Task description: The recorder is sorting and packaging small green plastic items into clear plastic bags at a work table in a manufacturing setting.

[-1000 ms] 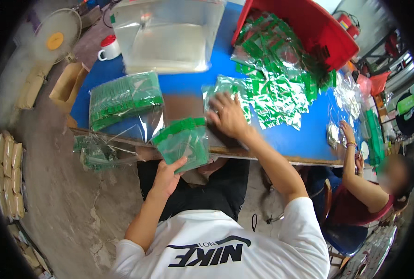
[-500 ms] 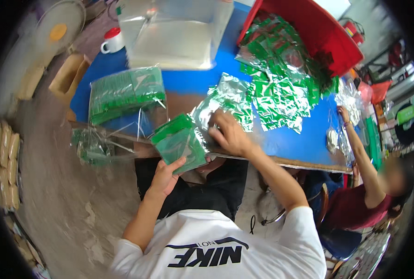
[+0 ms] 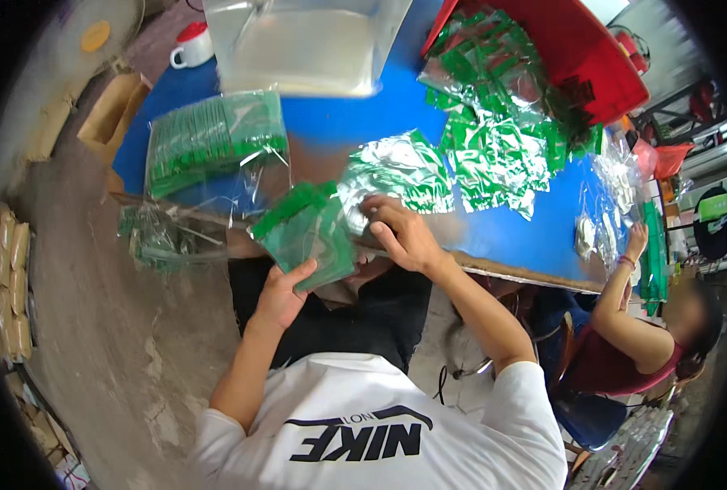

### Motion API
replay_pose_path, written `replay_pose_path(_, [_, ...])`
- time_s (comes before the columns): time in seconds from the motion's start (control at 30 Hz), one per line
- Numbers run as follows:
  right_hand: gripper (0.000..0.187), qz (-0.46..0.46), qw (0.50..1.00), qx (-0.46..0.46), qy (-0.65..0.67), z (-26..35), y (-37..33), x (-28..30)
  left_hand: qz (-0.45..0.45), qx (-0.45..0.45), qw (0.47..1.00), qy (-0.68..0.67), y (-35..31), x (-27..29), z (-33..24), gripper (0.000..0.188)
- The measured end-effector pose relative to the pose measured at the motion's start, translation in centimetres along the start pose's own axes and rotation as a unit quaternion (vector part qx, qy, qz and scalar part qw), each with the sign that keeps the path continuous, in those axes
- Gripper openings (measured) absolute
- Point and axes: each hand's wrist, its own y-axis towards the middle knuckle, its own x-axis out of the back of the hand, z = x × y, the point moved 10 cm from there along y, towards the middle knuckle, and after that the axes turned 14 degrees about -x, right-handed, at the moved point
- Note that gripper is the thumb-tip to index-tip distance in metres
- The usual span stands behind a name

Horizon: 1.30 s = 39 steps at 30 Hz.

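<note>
My left hand is closed on a small stack of flat green packets with clear fronts, its thumb on top of the near edge. The stack is tilted and held in front of the table edge. Just right of it, my right hand reaches in, its thumb apart from its bent fingers. Those fingertips are at the near left end of a fanned-out pile of silver and green foil packets. A slight blur covers them, and whether they touch a packet is hard to see.
On the blue table stand a bagged row of green packets, a clear plastic bag stack and a white mug. A red bin spills packets. At right sits a co-worker, arm raised to the table.
The view has shifted slightly. My left hand still holds the stack, now a little more tilted, and my right hand stays by the foil pile. The co-worker's hand has moved toward me.
</note>
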Motion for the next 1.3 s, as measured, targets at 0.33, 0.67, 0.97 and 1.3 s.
replay_pose_path(0.33, [0.047, -0.055, 0.957, 0.029, -0.285, -1.3, 3.1, 1.2, 0.038, 0.01, 0.998, 0.043, -1.1, -0.9, 1.1, 0.044])
replay_pose_path(0.67, [0.036, -0.011, 0.992, -0.118, -0.05, -0.3, -0.1, 1.0, -0.037, 0.085, 0.992, -0.089, -1.9, -1.4, 4.7, 0.049])
replay_pose_path(0.97, [0.084, -0.062, 0.943, 0.007, -0.328, -1.8, -5.4, 2.0, 0.051, 0.116, 0.992, -0.029, -2.7, -1.0, 5.0, 0.054])
replay_pose_path(1.3, [0.043, 0.193, 0.981, -0.022, -0.028, 3.7, -6.3, 0.1, 0.396, -0.438, 0.552, 0.589, -4.0, -13.5, -4.1, 0.025])
